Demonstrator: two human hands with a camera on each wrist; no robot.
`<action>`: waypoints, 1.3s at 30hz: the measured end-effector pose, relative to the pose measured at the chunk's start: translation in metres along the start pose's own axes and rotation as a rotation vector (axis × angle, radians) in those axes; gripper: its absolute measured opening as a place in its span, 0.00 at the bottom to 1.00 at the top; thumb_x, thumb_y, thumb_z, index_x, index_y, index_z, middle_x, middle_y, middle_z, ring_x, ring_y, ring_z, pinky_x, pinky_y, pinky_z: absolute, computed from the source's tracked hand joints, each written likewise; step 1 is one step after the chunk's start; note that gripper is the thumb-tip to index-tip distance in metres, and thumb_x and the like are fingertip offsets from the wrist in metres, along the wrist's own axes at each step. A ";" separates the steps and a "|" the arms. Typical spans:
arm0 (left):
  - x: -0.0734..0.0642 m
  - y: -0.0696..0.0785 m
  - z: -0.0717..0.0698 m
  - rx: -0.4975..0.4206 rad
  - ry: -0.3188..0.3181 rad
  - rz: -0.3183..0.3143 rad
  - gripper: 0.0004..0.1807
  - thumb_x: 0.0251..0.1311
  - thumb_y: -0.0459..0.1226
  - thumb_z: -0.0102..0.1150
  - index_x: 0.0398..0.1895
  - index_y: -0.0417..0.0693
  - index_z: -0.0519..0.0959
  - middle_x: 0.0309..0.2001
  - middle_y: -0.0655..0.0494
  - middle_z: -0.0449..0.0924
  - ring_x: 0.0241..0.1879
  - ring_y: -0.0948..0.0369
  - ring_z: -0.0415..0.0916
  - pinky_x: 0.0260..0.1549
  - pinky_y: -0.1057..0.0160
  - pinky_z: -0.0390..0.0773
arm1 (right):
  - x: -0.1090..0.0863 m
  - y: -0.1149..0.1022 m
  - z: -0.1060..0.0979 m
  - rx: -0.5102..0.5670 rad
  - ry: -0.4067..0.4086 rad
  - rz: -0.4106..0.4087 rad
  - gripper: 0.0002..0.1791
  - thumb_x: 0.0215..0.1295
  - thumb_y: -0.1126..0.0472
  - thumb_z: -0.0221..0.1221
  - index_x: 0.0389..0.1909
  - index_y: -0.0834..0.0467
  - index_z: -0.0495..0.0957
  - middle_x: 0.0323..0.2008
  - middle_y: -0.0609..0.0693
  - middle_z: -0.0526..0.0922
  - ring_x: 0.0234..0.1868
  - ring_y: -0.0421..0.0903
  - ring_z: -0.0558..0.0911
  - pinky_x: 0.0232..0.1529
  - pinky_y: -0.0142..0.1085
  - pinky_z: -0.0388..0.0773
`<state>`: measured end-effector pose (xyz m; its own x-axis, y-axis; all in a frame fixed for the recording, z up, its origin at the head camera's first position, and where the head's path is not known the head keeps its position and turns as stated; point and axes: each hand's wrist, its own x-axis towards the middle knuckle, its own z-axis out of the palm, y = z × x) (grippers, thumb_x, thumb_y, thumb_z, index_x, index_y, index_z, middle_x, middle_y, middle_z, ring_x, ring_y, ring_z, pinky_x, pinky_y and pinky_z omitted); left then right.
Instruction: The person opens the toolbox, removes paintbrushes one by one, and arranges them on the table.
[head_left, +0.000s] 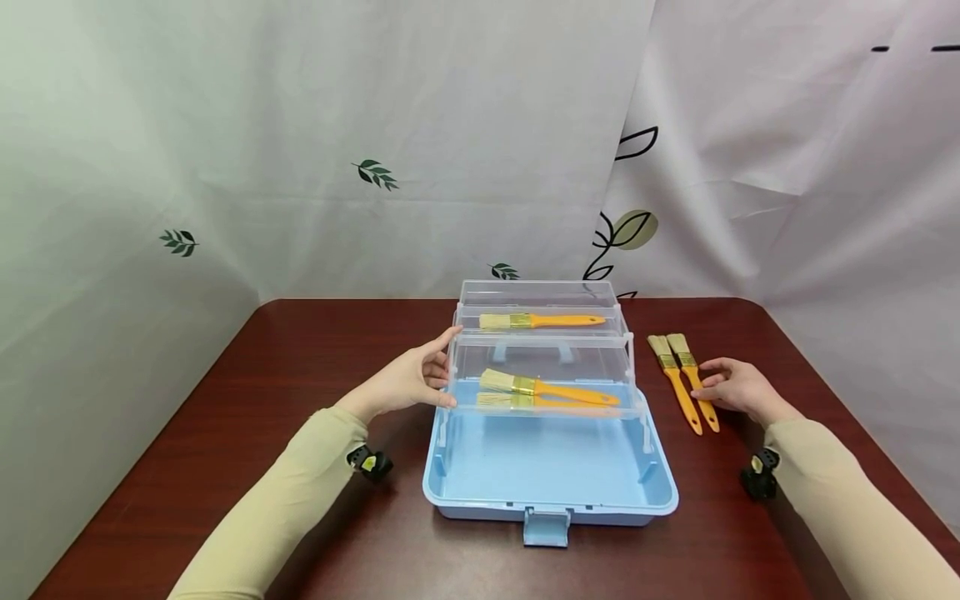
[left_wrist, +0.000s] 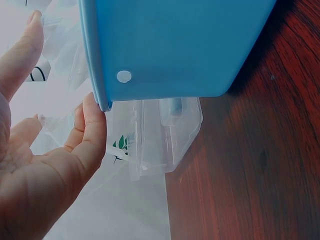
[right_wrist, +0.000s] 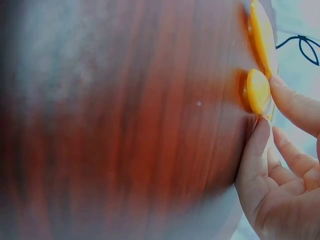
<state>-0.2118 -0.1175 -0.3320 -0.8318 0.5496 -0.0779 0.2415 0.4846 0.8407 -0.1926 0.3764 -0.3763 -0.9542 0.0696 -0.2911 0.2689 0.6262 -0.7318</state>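
Dark red-brown wood-grain tabletop (head_left: 315, 375) bearing a pale blue rectangular plastic box (head_left: 540, 458), above which a transparent plastic front tray (head_left: 596, 362) and rear tray (head_left: 468, 321) stand in tiers. Of the hands, the left (head_left: 401, 383) rests against the left end of the trays, thumb and forefinger spread, with no firm grip evident; the right (head_left: 738, 387) pinches the handle of the right-hand flat paintbrush with yellow handle, gold-coloured ferrule and cream bristles (head_left: 707, 410). This brush lies on the tabletop, right of the box, just beside its like, the left-hand paintbrush (head_left: 682, 400).

Step in hand, as judged: taking up the right-hand paintbrush. The left should steady the trays lightly, since they may sway; the right thumb is best kept off the neighbouring handle, so that one brush alone is raised.

Views compared: the head view alone shows the rear-tray paintbrush (head_left: 566, 320), the front-tray paintbrush (head_left: 555, 389) (a pale form below it may be another brush or a reflection) and the blue latch (head_left: 546, 527). The left wrist view adds a round white stud (left_wrist: 124, 76) on the box's outer wall; the right wrist view shows the pinched handle end between the digits, but no bristles.
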 end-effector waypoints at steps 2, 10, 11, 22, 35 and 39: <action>0.000 0.000 0.000 -0.002 -0.003 0.004 0.59 0.44 0.35 0.74 0.76 0.61 0.45 0.47 0.44 0.68 0.44 0.55 0.73 0.50 0.59 0.77 | 0.000 0.001 -0.001 -0.001 0.004 -0.004 0.38 0.58 0.64 0.65 0.62 0.76 0.56 0.34 0.55 0.77 0.32 0.41 0.78 0.37 0.33 0.82; 0.000 -0.001 0.000 -0.009 -0.008 0.003 0.59 0.45 0.35 0.74 0.76 0.62 0.44 0.48 0.44 0.68 0.44 0.56 0.73 0.49 0.59 0.77 | -0.001 0.008 -0.006 0.008 0.003 0.002 0.42 0.57 0.58 0.66 0.63 0.75 0.55 0.37 0.54 0.78 0.33 0.38 0.77 0.39 0.36 0.82; 0.000 -0.001 0.000 -0.008 -0.007 0.003 0.59 0.45 0.35 0.74 0.76 0.62 0.44 0.48 0.44 0.68 0.44 0.56 0.73 0.49 0.59 0.77 | -0.001 0.009 -0.007 0.019 0.003 0.007 0.42 0.57 0.58 0.67 0.63 0.75 0.55 0.36 0.52 0.78 0.33 0.37 0.77 0.39 0.35 0.82; -0.002 0.001 0.001 -0.002 0.002 -0.006 0.59 0.44 0.36 0.74 0.76 0.61 0.45 0.48 0.45 0.68 0.44 0.56 0.72 0.50 0.58 0.77 | -0.009 0.016 -0.014 0.086 -0.027 -0.052 0.41 0.64 0.55 0.60 0.66 0.75 0.51 0.35 0.43 0.81 0.34 0.26 0.77 0.41 0.31 0.81; -0.002 0.001 0.000 0.000 0.002 0.003 0.59 0.44 0.37 0.74 0.76 0.61 0.45 0.48 0.45 0.68 0.45 0.56 0.73 0.50 0.58 0.76 | -0.021 -0.003 -0.010 0.079 -0.036 -0.187 0.38 0.65 0.57 0.59 0.65 0.74 0.54 0.39 0.45 0.79 0.37 0.27 0.78 0.40 0.29 0.80; -0.003 0.001 0.000 0.005 0.003 0.004 0.59 0.44 0.37 0.74 0.76 0.61 0.45 0.47 0.45 0.68 0.45 0.56 0.73 0.50 0.58 0.76 | -0.025 -0.015 -0.006 0.087 -0.047 -0.215 0.37 0.65 0.56 0.59 0.65 0.74 0.55 0.38 0.43 0.78 0.38 0.29 0.79 0.42 0.30 0.80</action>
<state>-0.2093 -0.1181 -0.3312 -0.8321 0.5499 -0.0727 0.2474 0.4852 0.8386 -0.1730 0.3698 -0.3546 -0.9841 -0.0962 -0.1495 0.0719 0.5536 -0.8297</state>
